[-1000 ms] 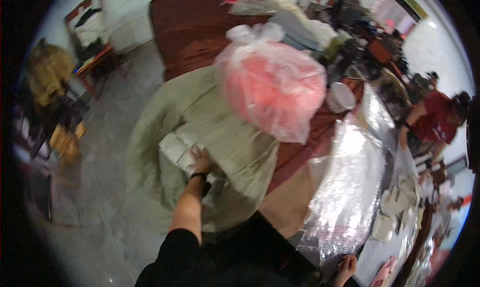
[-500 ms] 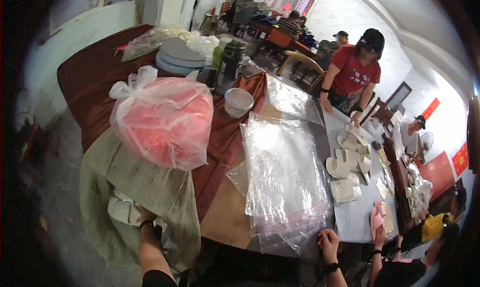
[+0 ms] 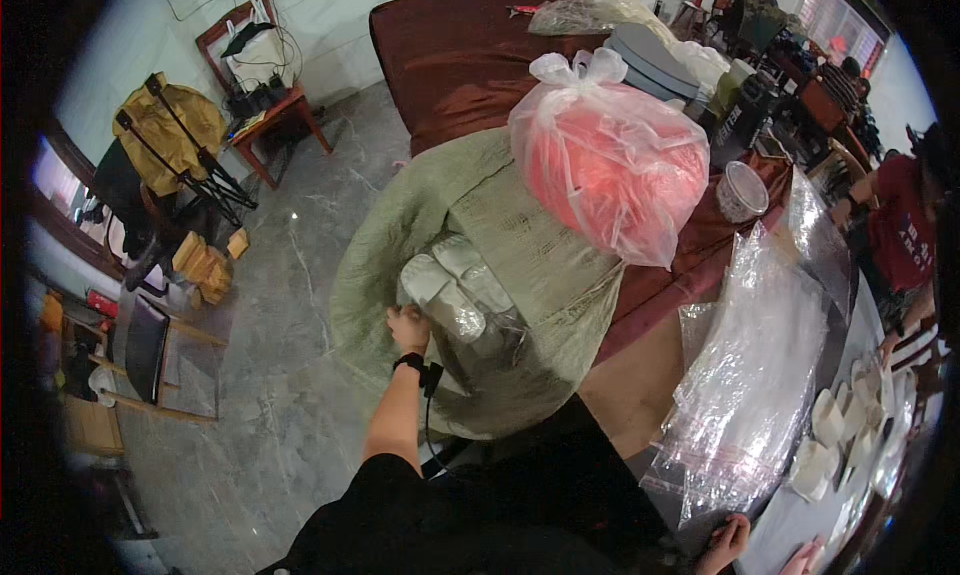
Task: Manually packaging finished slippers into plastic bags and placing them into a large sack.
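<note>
My left hand [image 3: 408,330] is inside the mouth of a large green woven sack [image 3: 380,245], its fingers apart and holding nothing. Right beside it lie light-coloured slippers [image 3: 428,280] in clear plastic wrapping, down in the sack. My right hand [image 3: 728,543] rests at the table's near edge, fingers loosely curled with nothing in them. Just beyond it, a stack of clear plastic bags [image 3: 745,375] lies flat on the table. A knotted translucent bag [image 3: 610,165] with pinkish-red contents sits against the sack's far side.
Cream slippers [image 3: 815,465] stand on the table at the right, near a person in red [image 3: 905,225]. A round clear tub [image 3: 742,193] and a dark bottle [image 3: 740,115] stand behind the bags. Leftward are a chair [image 3: 140,350] and a small wooden table [image 3: 270,125].
My view has swung left and down toward the sack. My left hand has drawn back from on top of the wrapped slippers to beside them. My right hand stays near the table edge.
</note>
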{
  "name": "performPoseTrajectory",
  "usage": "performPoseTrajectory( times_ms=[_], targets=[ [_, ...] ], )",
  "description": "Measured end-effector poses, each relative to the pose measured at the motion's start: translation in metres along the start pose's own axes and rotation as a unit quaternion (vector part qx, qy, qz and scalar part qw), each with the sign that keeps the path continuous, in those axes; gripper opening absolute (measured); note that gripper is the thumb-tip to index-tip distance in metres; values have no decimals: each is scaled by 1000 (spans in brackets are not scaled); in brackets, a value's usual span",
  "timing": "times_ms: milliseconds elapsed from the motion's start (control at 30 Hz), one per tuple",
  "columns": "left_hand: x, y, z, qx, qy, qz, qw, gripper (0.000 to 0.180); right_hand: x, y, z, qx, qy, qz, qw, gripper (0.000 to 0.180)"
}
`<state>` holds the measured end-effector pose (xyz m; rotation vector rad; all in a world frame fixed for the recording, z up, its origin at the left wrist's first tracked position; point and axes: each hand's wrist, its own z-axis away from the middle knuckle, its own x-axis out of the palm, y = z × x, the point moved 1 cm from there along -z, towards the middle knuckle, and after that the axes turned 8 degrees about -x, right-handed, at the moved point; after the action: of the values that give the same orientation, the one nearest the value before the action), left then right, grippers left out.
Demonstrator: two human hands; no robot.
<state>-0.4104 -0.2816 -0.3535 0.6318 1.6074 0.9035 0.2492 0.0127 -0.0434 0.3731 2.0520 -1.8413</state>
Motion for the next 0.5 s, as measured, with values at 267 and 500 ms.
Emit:
performPoseTrajectory(
  times_ms=[267,500],
  targets=[
    [68,-47,29,-297,-297,124,899,41,-5,13,2,-31,30,49,998,14],
    [49,-71,12,-89,-340,34,935,43,-15,53,-8,-69,12,45,997,16]
  ],
)
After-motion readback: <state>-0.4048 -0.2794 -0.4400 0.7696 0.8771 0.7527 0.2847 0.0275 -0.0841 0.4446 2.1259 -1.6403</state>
